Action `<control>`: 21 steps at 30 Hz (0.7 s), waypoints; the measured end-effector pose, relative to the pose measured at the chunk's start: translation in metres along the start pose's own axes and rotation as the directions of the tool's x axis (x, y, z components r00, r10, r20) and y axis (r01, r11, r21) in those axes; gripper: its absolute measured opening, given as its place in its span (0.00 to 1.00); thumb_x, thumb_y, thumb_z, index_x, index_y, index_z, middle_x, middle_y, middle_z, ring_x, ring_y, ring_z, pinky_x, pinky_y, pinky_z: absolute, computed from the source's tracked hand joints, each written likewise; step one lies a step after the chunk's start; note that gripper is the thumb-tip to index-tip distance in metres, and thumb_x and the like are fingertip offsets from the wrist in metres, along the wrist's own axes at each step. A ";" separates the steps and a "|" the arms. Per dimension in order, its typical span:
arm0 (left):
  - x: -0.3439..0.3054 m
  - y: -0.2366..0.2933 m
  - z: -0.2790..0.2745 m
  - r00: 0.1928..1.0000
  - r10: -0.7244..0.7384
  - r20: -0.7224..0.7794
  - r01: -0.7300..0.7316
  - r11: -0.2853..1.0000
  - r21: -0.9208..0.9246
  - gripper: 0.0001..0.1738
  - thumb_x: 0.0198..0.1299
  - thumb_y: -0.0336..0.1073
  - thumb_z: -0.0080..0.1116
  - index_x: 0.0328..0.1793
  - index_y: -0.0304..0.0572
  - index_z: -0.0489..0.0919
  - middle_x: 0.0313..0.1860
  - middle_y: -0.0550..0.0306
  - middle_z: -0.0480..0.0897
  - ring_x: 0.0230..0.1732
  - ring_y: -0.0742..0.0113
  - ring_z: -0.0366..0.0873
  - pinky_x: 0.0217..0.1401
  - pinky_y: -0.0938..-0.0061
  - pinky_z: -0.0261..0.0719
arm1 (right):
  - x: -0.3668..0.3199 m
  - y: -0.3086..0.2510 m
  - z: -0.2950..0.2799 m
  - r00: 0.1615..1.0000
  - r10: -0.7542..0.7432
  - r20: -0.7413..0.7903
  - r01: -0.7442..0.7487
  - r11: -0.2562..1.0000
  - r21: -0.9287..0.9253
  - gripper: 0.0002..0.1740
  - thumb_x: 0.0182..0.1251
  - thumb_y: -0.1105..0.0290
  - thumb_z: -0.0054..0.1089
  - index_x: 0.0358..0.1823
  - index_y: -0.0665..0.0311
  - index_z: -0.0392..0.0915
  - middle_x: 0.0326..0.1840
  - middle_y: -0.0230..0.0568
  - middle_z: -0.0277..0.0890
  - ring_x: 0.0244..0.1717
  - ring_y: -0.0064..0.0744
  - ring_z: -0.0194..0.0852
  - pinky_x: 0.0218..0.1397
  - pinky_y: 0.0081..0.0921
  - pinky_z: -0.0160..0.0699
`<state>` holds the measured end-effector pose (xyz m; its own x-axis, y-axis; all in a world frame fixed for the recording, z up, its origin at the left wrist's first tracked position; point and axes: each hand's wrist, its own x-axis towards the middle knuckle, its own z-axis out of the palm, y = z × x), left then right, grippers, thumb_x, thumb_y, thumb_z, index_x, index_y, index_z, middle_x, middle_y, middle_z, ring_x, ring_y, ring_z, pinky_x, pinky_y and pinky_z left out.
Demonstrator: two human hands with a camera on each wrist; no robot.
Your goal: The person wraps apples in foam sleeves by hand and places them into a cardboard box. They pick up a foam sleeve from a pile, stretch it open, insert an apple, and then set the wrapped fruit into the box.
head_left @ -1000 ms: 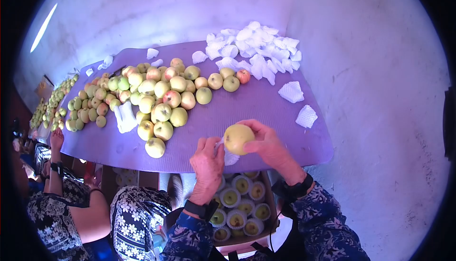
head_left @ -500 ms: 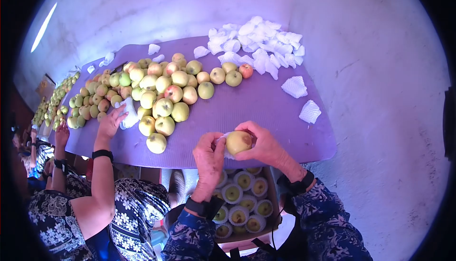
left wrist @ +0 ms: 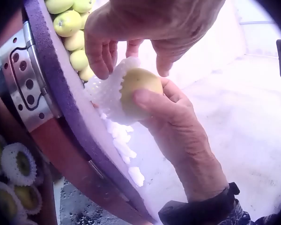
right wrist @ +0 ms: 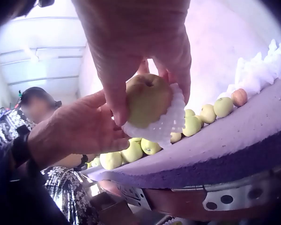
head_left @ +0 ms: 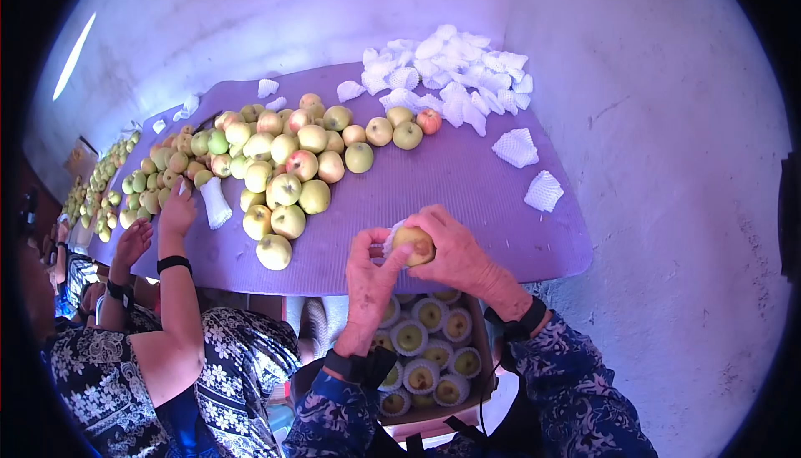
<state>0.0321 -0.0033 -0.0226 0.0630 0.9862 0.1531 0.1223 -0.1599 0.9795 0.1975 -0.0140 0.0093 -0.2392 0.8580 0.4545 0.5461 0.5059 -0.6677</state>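
In the head view both hands meet above the table's near edge around a yellow-green apple (head_left: 420, 246) with a brownish patch. My right hand (head_left: 460, 256) grips the apple, thumb on one side and fingers on the other. A white foam net (left wrist: 108, 97) covers part of the apple, its scalloped rim partway along the fruit in the left wrist view. My left hand (head_left: 370, 281) holds the net with curled fingers, its thumb by the apple. From the right wrist, the apple's stem end (right wrist: 149, 83) shows bare, with net around its lower side.
Many loose apples (head_left: 288, 189) lie on the purple table mat (head_left: 409, 191). A heap of foam nets (head_left: 442, 70) sits at the back right. Below the near edge stands a carton (head_left: 480, 349) of netted apples. At left another person's hand (head_left: 177, 210) reaches over the table.
The right hand has brought the apple against the net in the left hand, and the net now covers part of it. The neighbour's arm has reached in over the table at left.
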 end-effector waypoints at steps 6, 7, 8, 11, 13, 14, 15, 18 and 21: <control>0.001 0.005 -0.002 0.999 0.007 0.053 -0.012 0.995 0.098 0.32 0.48 0.44 0.75 0.54 0.38 0.72 0.44 0.57 0.78 0.42 0.69 0.75 0.45 0.73 0.76 | 0.001 0.002 0.008 0.997 -0.073 -0.004 0.072 0.994 -0.080 0.34 0.44 0.70 0.74 0.55 0.60 0.69 0.54 0.49 0.65 0.58 0.54 0.68 0.59 0.43 0.73; 0.002 0.003 -0.003 0.998 0.001 0.060 -0.005 0.998 0.064 0.33 0.48 0.44 0.75 0.55 0.38 0.71 0.44 0.57 0.78 0.42 0.69 0.75 0.45 0.73 0.76 | 0.002 0.001 0.008 0.998 -0.061 -0.011 0.061 0.997 -0.056 0.36 0.43 0.70 0.75 0.57 0.61 0.69 0.57 0.50 0.63 0.60 0.55 0.67 0.61 0.43 0.72; 0.003 0.000 -0.002 0.997 -0.023 0.075 0.027 0.999 -0.047 0.33 0.49 0.44 0.75 0.56 0.37 0.72 0.45 0.57 0.78 0.43 0.70 0.75 0.45 0.74 0.76 | 0.002 0.000 0.007 0.999 -0.050 -0.017 0.050 0.998 -0.032 0.37 0.42 0.70 0.75 0.58 0.61 0.68 0.60 0.51 0.62 0.62 0.56 0.65 0.63 0.43 0.71; 0.003 -0.001 -0.003 0.983 -0.117 0.145 0.158 0.933 -0.323 0.35 0.51 0.43 0.74 0.60 0.35 0.72 0.47 0.56 0.79 0.46 0.72 0.76 0.45 0.76 0.77 | 0.004 -0.003 0.004 0.997 -0.031 -0.068 0.034 0.998 0.053 0.41 0.41 0.68 0.77 0.61 0.62 0.67 0.68 0.55 0.56 0.67 0.57 0.62 0.68 0.42 0.66; 0.001 0.011 -0.006 0.952 -0.206 0.225 0.287 0.854 -0.434 0.35 0.53 0.43 0.74 0.63 0.34 0.72 0.48 0.55 0.79 0.47 0.72 0.77 0.47 0.77 0.78 | 0.005 0.002 0.003 0.997 -0.042 -0.061 0.044 0.998 0.045 0.41 0.40 0.67 0.77 0.60 0.62 0.68 0.69 0.56 0.55 0.68 0.57 0.60 0.70 0.42 0.65; 0.001 0.011 -0.007 0.948 -0.222 0.227 0.303 0.843 -0.444 0.35 0.53 0.42 0.73 0.63 0.34 0.72 0.49 0.55 0.79 0.47 0.72 0.77 0.47 0.77 0.78 | 0.004 0.004 0.002 0.997 -0.047 -0.056 0.049 0.998 0.041 0.41 0.39 0.67 0.78 0.60 0.62 0.68 0.70 0.56 0.55 0.68 0.58 0.60 0.70 0.42 0.64; 0.001 0.012 -0.008 0.944 -0.239 0.228 0.320 0.831 -0.455 0.34 0.54 0.42 0.73 0.63 0.33 0.72 0.49 0.54 0.79 0.47 0.72 0.77 0.47 0.77 0.78 | 0.004 0.004 0.002 0.999 -0.034 -0.021 0.035 0.999 0.026 0.41 0.39 0.67 0.78 0.59 0.63 0.68 0.70 0.57 0.55 0.68 0.58 0.60 0.70 0.42 0.64; 0.001 0.003 -0.007 0.959 -0.214 0.187 0.274 0.871 -0.407 0.34 0.54 0.43 0.73 0.62 0.33 0.72 0.49 0.53 0.79 0.46 0.71 0.78 0.47 0.75 0.79 | 0.005 0.002 0.003 0.998 -0.013 0.057 0.014 1.000 -0.015 0.40 0.40 0.67 0.77 0.58 0.64 0.69 0.69 0.57 0.56 0.68 0.58 0.60 0.70 0.42 0.65; 0.001 -0.008 -0.002 0.980 -0.169 0.105 0.192 0.944 -0.270 0.34 0.52 0.44 0.73 0.60 0.33 0.73 0.48 0.53 0.79 0.45 0.71 0.78 0.45 0.75 0.79 | 0.003 0.003 0.011 0.996 -0.060 0.059 0.063 0.996 -0.056 0.38 0.41 0.68 0.77 0.57 0.65 0.69 0.69 0.57 0.58 0.67 0.58 0.61 0.69 0.43 0.66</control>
<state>0.0293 -0.0009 -0.0296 0.1451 0.9890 -0.0291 -0.1397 0.0496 0.9890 0.1896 -0.0093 0.0020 -0.3185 0.8300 0.4579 0.5741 0.5533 -0.6036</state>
